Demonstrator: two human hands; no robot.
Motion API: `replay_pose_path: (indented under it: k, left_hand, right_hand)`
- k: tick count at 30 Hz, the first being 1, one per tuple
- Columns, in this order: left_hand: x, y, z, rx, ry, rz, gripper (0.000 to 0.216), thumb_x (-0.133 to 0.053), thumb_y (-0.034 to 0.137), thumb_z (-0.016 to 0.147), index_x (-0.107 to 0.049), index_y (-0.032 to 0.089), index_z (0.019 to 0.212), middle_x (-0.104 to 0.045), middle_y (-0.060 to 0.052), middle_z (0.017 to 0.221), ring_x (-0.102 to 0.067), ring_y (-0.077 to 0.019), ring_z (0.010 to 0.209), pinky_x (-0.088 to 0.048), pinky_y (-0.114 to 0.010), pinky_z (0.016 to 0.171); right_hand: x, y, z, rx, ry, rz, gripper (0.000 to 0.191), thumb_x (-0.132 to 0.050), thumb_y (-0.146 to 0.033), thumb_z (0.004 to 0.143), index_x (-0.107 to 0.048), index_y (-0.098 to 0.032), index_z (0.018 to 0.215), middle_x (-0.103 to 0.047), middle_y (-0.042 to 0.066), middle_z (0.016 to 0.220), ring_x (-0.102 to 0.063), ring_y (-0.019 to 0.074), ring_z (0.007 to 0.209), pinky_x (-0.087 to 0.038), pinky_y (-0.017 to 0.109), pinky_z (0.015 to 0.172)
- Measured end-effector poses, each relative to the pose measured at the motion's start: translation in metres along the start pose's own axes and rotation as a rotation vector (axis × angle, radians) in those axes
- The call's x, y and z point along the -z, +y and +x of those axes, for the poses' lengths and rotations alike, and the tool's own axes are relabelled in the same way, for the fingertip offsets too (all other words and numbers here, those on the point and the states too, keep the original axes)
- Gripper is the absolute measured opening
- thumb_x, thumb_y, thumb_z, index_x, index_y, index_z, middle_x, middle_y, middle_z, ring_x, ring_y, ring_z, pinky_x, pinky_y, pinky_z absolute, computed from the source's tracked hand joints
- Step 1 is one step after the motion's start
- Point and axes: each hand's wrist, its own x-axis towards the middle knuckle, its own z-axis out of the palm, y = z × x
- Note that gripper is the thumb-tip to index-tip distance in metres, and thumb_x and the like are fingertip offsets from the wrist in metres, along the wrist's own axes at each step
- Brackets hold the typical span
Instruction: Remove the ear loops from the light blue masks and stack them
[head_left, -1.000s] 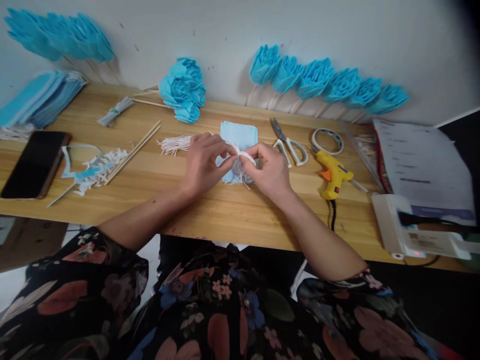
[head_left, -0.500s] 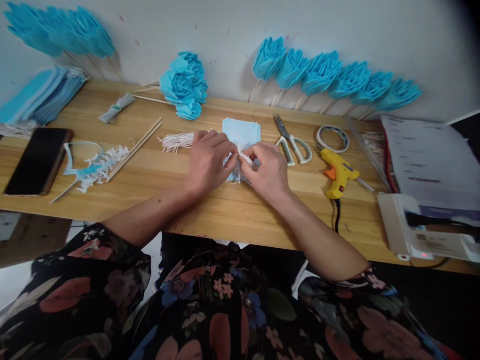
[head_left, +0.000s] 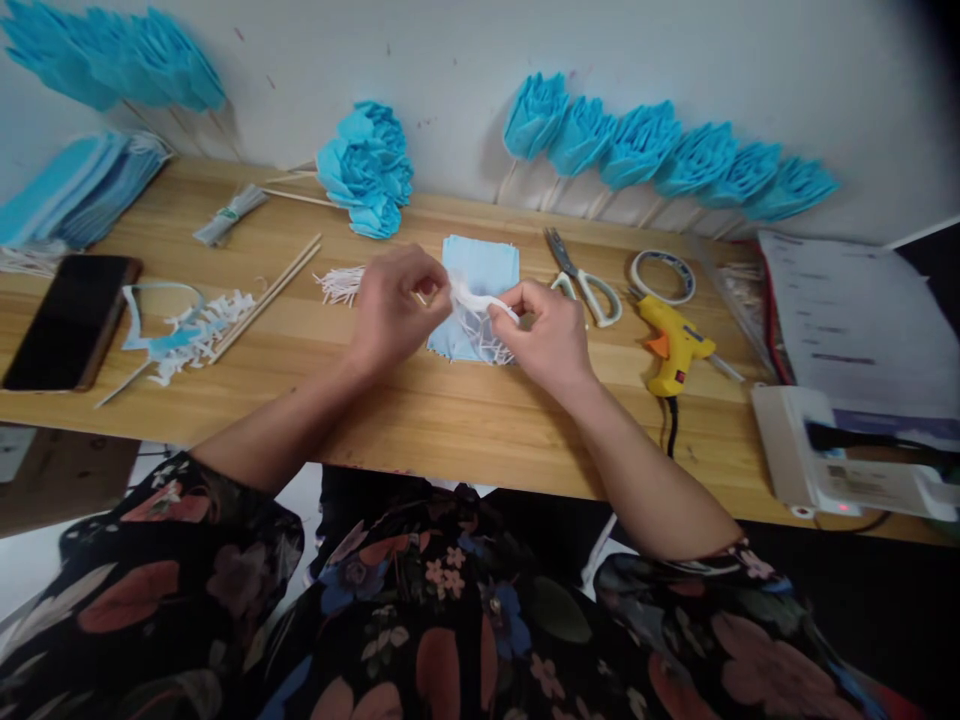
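White, narrow, soft-looking strand bundle point(head_left: 477, 298) is between your hands, over the pale-blue rectangular fabric sheets point(head_left: 480, 262) on the wooden desk point(head_left: 450, 420). Your left hand point(head_left: 401, 308) seems to pinch its blurred left end; your right hand point(head_left: 546, 325) pinches near the right end, probably so it's kept stretched and gathered. Thin white cords point(head_left: 496, 350) lie below. Metal scissors with white handles point(head_left: 564, 256) and yellow plastic glue gun point(head_left: 679, 345) lie to your right, likely for easy reach.

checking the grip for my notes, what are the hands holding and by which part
The right hand pinches a white strip near one end; the left hand is at its other end, grip unclear.
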Motion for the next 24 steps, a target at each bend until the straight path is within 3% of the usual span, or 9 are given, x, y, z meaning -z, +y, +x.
replay_pose_path:
  k: [6,15,19,21,24]
  left_hand:
    - [0.007,-0.005,0.005,0.174,0.014,-0.15,0.012,-0.065,0.008,0.075,-0.064,0.018,0.069,-0.061,0.002,0.067,-0.053,-0.0112,0.066,-0.045,-0.026,0.065]
    - [0.009,-0.014,0.01,0.379,0.063,-0.453,0.01,-0.065,0.016,0.077,-0.061,0.018,0.069,-0.06,0.002,0.069,-0.052,-0.0101,0.065,-0.045,-0.026,0.066]
    - [0.013,-0.018,0.014,0.374,0.06,-0.533,0.011,-0.064,0.017,0.08,-0.059,0.02,0.07,-0.058,0.002,0.067,-0.053,-0.0103,0.064,-0.047,-0.027,0.067]
    - [0.013,-0.017,0.013,0.381,0.027,-0.581,0.012,-0.064,0.018,0.082,-0.059,0.02,0.071,-0.06,0.002,0.069,-0.055,-0.0105,0.065,-0.048,-0.028,0.069]
    - [0.011,-0.012,0.011,0.42,-0.022,-0.65,0.014,-0.067,0.023,0.083,-0.06,0.02,0.072,-0.063,0.001,0.07,-0.058,-0.0104,0.066,-0.05,-0.027,0.069]
  right_hand:
    - [0.01,0.005,0.005,-0.034,-0.096,0.124,0.01,-0.064,-0.027,0.084,-0.063,-0.022,0.075,-0.066,-0.002,0.069,-0.057,0.0147,0.065,-0.041,0.031,0.065]
    - [0.026,0.012,0.008,0.155,-0.317,-0.075,0.012,-0.069,-0.024,0.084,-0.068,-0.023,0.073,-0.065,-0.002,0.069,-0.057,0.0164,0.071,-0.041,0.032,0.07]
    - [0.031,0.018,0.009,0.29,-0.463,-0.106,0.009,-0.077,-0.028,0.084,-0.074,-0.025,0.076,-0.071,-0.002,0.074,-0.063,0.0183,0.079,-0.045,0.038,0.086]
    - [0.033,0.018,0.01,0.298,-0.461,-0.057,0.009,-0.08,-0.034,0.084,-0.079,-0.026,0.087,-0.078,0.001,0.089,-0.067,0.0204,0.087,-0.047,0.04,0.09]
    - [0.033,0.012,0.011,0.206,-0.31,0.066,0.022,-0.075,-0.039,0.089,-0.08,-0.024,0.105,-0.08,0.006,0.104,-0.071,0.0216,0.093,-0.052,0.04,0.088]
